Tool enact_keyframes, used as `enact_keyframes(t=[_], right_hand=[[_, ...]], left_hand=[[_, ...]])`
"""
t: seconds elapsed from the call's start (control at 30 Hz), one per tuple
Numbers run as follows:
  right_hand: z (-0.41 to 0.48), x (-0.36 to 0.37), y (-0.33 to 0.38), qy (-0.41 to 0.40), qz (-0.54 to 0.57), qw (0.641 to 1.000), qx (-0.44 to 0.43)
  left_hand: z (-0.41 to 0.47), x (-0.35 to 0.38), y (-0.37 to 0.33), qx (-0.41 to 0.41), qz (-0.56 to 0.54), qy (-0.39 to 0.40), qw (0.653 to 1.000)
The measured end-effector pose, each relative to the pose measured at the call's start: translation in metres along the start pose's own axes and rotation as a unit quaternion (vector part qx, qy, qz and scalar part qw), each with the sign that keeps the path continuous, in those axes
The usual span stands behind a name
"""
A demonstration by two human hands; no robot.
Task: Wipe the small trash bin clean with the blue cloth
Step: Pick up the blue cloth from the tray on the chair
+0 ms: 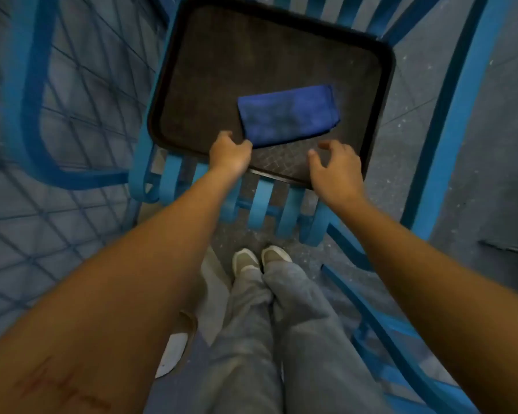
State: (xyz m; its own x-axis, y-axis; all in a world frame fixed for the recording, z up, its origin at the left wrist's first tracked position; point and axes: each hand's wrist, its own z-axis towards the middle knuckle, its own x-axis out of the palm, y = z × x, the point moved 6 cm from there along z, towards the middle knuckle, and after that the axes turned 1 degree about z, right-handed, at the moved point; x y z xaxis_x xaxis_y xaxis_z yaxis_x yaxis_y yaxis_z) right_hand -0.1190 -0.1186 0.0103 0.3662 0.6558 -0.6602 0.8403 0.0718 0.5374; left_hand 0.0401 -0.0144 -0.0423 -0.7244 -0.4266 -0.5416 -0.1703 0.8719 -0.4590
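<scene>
Latticework (42,115) of blue-painted metal is seen at 9 o'clock, its thin bars crossing in diamonds inside a rounded tube frame. Just right of it a blue chair (260,204) of flat metal slats is stood on a grey speckled floor (407,121). A dark tray (204,85) is carried on its seat at 12 o'clock: a rounded rectangle with a raised rim and a finely textured, matte bed.

The left hand (229,153) is laid over the tray's near rim, its fingers (225,138) curled downward and its thumb brought against the near left corner of the blue cloth (287,115). Whether that corner is actually pinched cannot be told. The cloth is found at 1 o'clock from this hand, lying flat on the tray bed toward its right half. It is folded into a neat oblong, soft and nappy, with darker mottled patches.

From the right hand (335,168) the cloth is placed at 11 o'clock, close but untouched. That hand is held over the tray's near right part with its fingers apart and slightly bent, nothing gripped in them.

At 6 o'clock, loose grey trousers (251,339) and pale shoes (245,261) are seen on the floor before the chair.
</scene>
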Motion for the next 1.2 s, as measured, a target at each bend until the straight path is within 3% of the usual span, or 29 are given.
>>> enact_keyframes(t=[0.27,0.4,0.5,0.73,0.9,1.2], right_hand=[[0.014,0.002,-0.021,-0.023,0.001,1.000,0.008],[0.018,0.005,-0.021,-0.017,0.008,1.000,0.008],[0.019,0.005,-0.016,-0.016,0.011,1.000,0.006],[0.011,0.009,0.012,-0.015,0.091,0.995,-0.023],[-0.008,0.032,0.030,0.023,0.202,0.979,0.002],[-0.064,0.112,0.082,0.162,0.295,0.942,0.017]], left_hand=[[0.030,0.013,-0.017,0.006,-0.031,-0.049,0.998],[0.036,0.021,-0.018,-0.054,-0.109,-0.008,0.993],[0.025,0.023,-0.025,-0.011,-0.174,0.037,0.984],[-0.015,0.002,-0.029,0.069,-0.387,0.088,0.915],[-0.050,-0.038,-0.011,0.095,-0.478,0.077,0.870],[-0.111,-0.105,0.077,0.085,-0.537,0.038,0.838]])
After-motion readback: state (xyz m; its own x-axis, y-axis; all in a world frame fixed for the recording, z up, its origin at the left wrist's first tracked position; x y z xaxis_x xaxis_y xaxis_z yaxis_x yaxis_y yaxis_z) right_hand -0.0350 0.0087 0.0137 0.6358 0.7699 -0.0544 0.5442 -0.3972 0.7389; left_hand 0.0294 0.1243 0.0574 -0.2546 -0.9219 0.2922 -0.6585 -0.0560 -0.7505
